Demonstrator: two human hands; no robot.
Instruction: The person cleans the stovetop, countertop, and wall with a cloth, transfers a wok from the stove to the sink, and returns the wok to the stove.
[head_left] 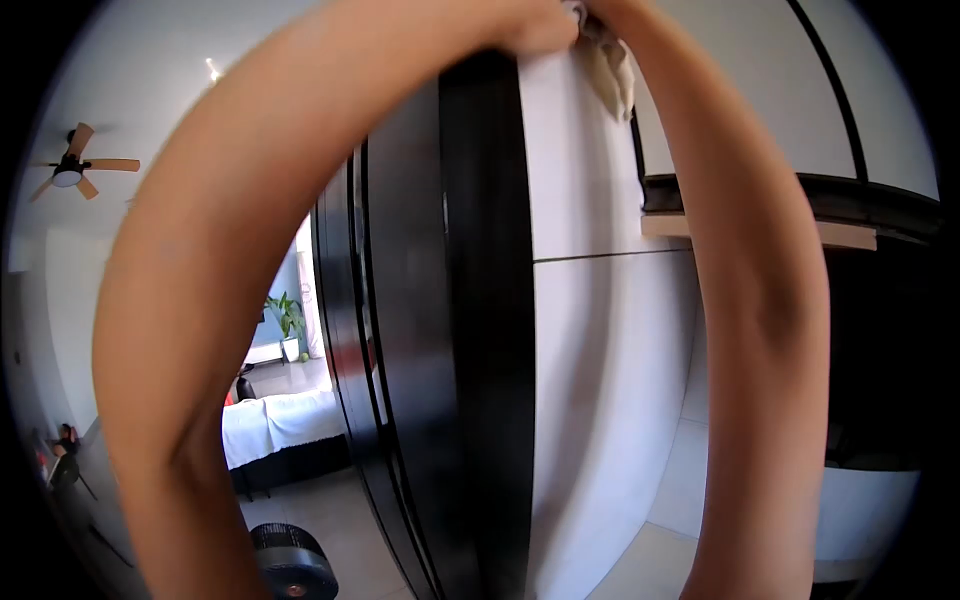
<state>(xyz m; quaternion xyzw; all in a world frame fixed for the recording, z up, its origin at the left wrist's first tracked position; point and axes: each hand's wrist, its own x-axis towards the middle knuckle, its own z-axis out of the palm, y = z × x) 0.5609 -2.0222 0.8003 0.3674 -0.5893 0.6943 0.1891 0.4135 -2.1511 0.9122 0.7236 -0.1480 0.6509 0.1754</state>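
Observation:
Both my arms reach up to the top edge of the view, where the hands meet. My left hand [545,27] is partly cut off by the edge; what shows of it looks closed on a beige cloth [610,78]. The cloth hangs down in front of the white wall panel [570,160], between the two wrists. My right hand [604,6] is close against the cloth at the edge, and its fingers are out of sight.
A tall dark door frame [485,300] stands in front of me. To the right are a dark ledge [850,197] and a white cabinet [740,85]. On the left show a ceiling fan [68,178], a bed-like surface with a white cover [285,425], a potted plant [287,315] and a black fan [290,565].

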